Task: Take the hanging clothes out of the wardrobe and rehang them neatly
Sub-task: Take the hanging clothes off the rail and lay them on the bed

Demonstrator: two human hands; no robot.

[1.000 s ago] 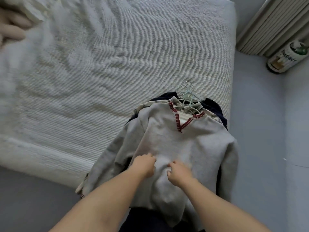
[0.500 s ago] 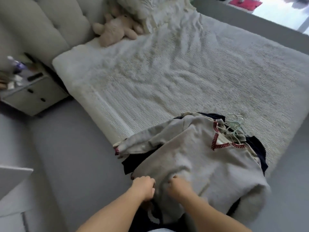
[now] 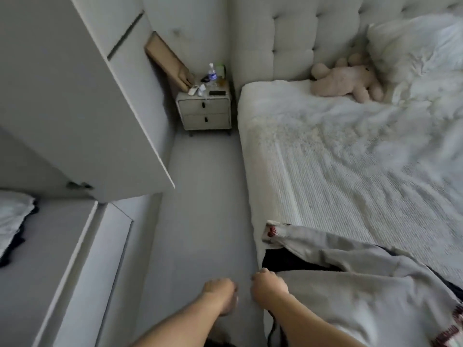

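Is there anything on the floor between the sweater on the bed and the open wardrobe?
Nothing visible. The grey sweater lies at the edge of the bed, and the strip of floor across to the open wardrobe door looks bare. The right hand is at the sweater's edge, the left hand beside it over the floor.

Grey sweater (image 3: 350, 291), red-stitched cuff; dark navy garment (image 3: 288, 262) beneath; pink plush toy (image 3: 343, 80); white ribbed bedspread (image 3: 350, 171).

A single wide-angle view is taken from head height, aimed forward and steeply down; the floor (image 3: 200, 196) is seen between bed (image 3: 325, 171) and wardrobe door (image 3: 75, 108).
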